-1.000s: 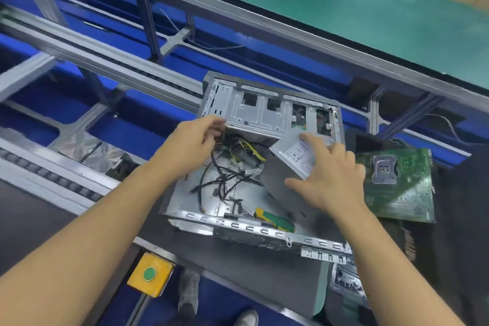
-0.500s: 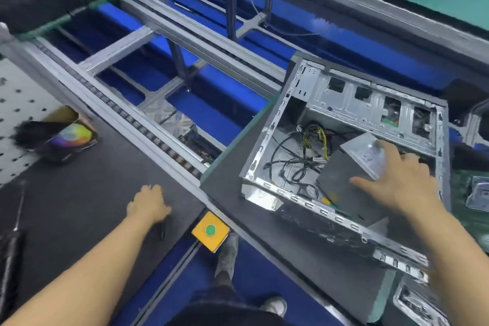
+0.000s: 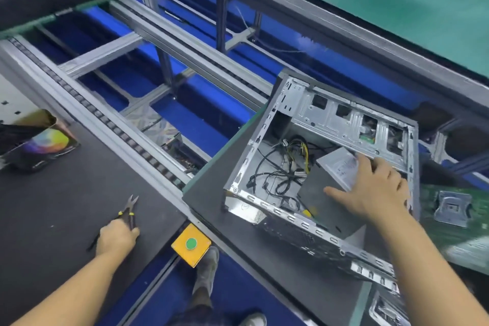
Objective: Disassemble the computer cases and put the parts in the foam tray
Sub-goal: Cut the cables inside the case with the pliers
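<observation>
Left hand (image 3: pixel 116 237) grips the pliers (image 3: pixel 130 208), their tips beyond its fingers. Right hand (image 3: pixel 375 189) spreads its fingers wide on the power supply (image 3: pixel 340 167) inside the computer case (image 3: pixel 330 115).

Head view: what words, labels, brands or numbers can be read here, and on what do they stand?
No text here can be read.
Label on the silver unit in the computer case: printed lines, too blurred to read.
Colourful box on the left mat: small white print, too small to read.
Circuit board: no legible markings.
Yellow button box: green button, no lettering visible.
</observation>
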### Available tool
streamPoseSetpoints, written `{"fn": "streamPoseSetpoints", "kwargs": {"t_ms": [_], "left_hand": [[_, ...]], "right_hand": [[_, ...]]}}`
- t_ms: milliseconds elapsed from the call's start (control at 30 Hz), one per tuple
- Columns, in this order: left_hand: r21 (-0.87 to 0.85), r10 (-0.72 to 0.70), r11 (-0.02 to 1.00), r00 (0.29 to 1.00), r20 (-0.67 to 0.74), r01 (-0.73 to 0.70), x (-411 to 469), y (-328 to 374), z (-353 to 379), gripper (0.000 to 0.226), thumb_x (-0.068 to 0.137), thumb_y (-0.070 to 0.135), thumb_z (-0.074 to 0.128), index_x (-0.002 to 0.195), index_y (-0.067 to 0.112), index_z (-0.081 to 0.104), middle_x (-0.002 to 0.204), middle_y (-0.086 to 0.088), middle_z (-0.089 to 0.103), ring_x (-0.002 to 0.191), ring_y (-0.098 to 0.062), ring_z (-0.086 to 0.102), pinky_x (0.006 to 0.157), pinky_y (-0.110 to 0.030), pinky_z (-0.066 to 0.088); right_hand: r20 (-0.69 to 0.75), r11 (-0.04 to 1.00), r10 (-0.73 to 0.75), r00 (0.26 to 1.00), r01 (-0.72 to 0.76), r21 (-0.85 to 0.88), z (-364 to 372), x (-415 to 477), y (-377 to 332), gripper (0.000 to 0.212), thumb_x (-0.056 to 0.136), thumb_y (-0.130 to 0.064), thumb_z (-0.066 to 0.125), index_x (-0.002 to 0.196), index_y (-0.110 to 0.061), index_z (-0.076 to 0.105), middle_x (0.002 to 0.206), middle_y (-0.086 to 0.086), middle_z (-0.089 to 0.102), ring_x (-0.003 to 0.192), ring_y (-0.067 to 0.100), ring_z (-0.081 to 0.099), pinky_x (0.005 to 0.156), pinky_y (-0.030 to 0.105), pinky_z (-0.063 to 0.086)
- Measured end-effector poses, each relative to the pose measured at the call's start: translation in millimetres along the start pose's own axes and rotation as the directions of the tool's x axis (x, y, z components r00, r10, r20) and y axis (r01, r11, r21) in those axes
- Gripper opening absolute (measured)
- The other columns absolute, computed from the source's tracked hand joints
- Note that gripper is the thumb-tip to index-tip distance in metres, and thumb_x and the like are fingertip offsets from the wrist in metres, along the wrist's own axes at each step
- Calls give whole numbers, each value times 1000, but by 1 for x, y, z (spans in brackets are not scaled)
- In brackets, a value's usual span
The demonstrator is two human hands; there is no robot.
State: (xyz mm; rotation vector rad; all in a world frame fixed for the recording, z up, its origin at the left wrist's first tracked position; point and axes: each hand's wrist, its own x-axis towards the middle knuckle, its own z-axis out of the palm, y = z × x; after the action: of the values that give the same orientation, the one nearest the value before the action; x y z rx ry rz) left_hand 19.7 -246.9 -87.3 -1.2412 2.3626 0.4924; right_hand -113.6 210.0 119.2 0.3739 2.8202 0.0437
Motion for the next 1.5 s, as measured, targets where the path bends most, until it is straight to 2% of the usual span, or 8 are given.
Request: {"fn": "streamPoseSetpoints", "kwargs": {"t_ms": [233,467,567,767,933,1100,1267,1500], "left_hand": [[-793,205,585,977,-59,-171,-37,87,-82,24,92,19,70,99,-4,70,72,-10,66,60,-21,63,64,-31,60],[-700,747,285,609,-266,-655,-191,191,-177,11,87,23,75,88,34,73,77,7,74,63,-8,69,59,-19,55],[-670,871,285,477,-118,-686,-238,227,-173,7,82,22,76,87,26,74,77,-1,72,68,-19,70,63,-28,58],[-710,921,293,387,32,-640,-258,273,-151,19,84,-3,66,87,14,73,77,-6,74,69,-19,71,59,-26,58],[-682,969,237,217,117,-692,-262,298,-136,13,76,18,81,81,27,74,74,7,73,75,-10,69,79,-43,58],[-682,954,255,64,293,-686,-254,317,-139,3,83,18,79,84,19,77,78,1,76,76,-14,74,75,-32,61],[-564,811,579,346,471,-589,-189,334,-132,21,97,18,61,83,9,74,80,-8,76,68,-17,73,55,-26,58],[-428,658,752,608,445,-501,-166,369,-43,49,90,51,62,98,3,71,89,-11,71,88,-30,70,78,-38,60]], "right_hand": [[-427,885,-163,890,323,336,-26,-31,-27,62,85,-55,61,138,-24,49,144,3,38,135,26,32,110,42,23],[-89,231,-560,824,258,938,-54,-57,-69,82,72,-67,65,145,-37,42,134,-19,56,118,-3,57,103,34,48],[-75,50,-668,741,145,988,-47,-53,-75,87,79,-56,73,152,-35,31,140,-8,57,125,8,58,108,42,45],[-72,-106,-411,909,31,994,-37,-37,-59,68,72,-50,81,133,-44,52,134,11,56,118,26,63,88,35,52],[-52,-595,-318,947,-157,789,-37,-29,-49,54,61,-18,74,113,-24,62,103,12,65,88,23,70,73,34,57],[-127,-679,-276,953,-100,728,-40,-33,-43,39,73,-15,54,109,-21,68,94,11,71,75,27,68,56,29,53],[-106,-822,-160,981,-73,565,-37,-21,-13,28,76,-13,47,102,-12,57,101,19,61,111,44,62,106,62,42],[-93,-725,-211,973,-92,683,-46,-12,-1,47,63,-12,54,110,-8,60,109,23,63,119,49,57,106,68,38]]}}
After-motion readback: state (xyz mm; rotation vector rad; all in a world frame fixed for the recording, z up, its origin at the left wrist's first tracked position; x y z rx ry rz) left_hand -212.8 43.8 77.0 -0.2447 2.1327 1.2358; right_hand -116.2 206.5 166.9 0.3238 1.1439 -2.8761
